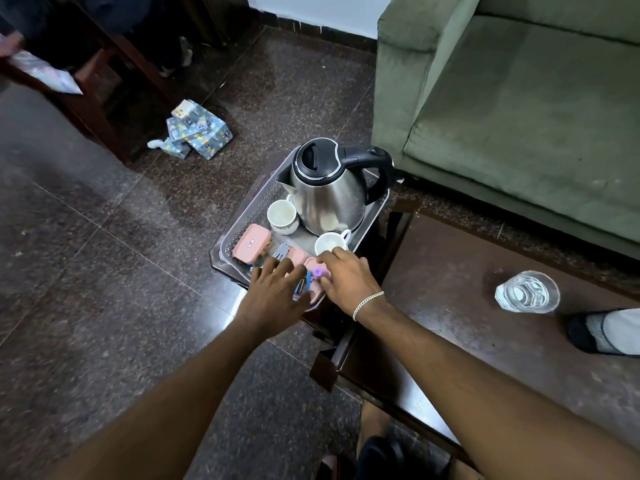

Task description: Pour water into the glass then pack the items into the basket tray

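Observation:
A clear perforated basket tray [249,207] sits on a small dark stool. It holds a steel electric kettle [329,188] with a black lid and handle, two white cups [282,216] [329,243], a pink case [251,243] and small pink items. My left hand [273,289] hovers with fingers spread over the tray's near edge, above a blue item. My right hand [346,277], with a bracelet on the wrist, rests on a small purple object [318,271] in the tray; its grip is partly hidden. A glass of water [527,292] stands on the dark table to the right.
A green sofa [519,116] fills the upper right. Patterned blue boxes [197,133] lie on the granite floor at upper left, near dark wooden furniture [86,88]. A foot in a black shoe [599,332] rests on the table at the right edge.

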### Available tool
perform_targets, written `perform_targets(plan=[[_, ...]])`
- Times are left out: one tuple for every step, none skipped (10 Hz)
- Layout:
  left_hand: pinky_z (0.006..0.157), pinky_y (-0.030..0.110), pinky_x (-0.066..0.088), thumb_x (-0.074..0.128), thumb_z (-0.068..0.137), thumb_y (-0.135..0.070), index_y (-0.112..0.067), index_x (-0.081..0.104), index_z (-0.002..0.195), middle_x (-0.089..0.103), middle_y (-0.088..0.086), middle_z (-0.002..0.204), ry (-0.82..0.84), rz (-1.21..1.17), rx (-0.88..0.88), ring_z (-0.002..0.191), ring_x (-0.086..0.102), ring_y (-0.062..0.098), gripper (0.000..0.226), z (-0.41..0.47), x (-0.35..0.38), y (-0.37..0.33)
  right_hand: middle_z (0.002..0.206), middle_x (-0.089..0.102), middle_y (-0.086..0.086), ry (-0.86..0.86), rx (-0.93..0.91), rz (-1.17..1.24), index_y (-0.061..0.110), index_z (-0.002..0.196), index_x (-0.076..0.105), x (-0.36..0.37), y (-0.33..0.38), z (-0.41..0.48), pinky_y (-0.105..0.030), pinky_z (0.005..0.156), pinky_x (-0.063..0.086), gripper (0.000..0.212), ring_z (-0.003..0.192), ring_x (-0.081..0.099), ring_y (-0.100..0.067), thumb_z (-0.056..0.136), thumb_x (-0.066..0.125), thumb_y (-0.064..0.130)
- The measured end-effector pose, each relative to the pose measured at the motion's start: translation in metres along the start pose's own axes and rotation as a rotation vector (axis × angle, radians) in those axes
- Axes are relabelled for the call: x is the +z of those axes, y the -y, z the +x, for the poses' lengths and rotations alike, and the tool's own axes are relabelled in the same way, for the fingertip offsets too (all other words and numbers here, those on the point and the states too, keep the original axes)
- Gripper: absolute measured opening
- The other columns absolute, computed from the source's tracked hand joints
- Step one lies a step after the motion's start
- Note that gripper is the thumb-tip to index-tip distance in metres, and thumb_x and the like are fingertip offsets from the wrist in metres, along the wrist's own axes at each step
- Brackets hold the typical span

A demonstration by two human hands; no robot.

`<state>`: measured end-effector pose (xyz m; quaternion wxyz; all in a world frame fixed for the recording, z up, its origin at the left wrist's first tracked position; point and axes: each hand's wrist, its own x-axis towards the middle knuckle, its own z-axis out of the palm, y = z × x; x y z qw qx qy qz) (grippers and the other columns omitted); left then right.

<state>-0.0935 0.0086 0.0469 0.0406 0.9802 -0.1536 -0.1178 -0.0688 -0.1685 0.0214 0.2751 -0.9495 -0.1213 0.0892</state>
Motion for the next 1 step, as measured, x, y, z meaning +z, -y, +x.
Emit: perform_targets(plan=[[0.100, 0.052, 0.045, 0.051, 0.091, -0.043, -0.016, 0.057, 0.114, 0.058, 0.009, 0.117, -0.059, -0.035, 0.047, 0.109, 0.051, 0.035, 0.036, 0.0021, -0.0008, 0.0011, 0.113, 0.059, -0.005, -0.075, 0.011, 0.031, 0.017, 0.119, 0.062, -0.0067, -0.0166, -0.0113, -0.043, 0.080, 0.046, 0.037, 0.107, 0.055, -0.029, 0.088, 0.068, 0.035]])
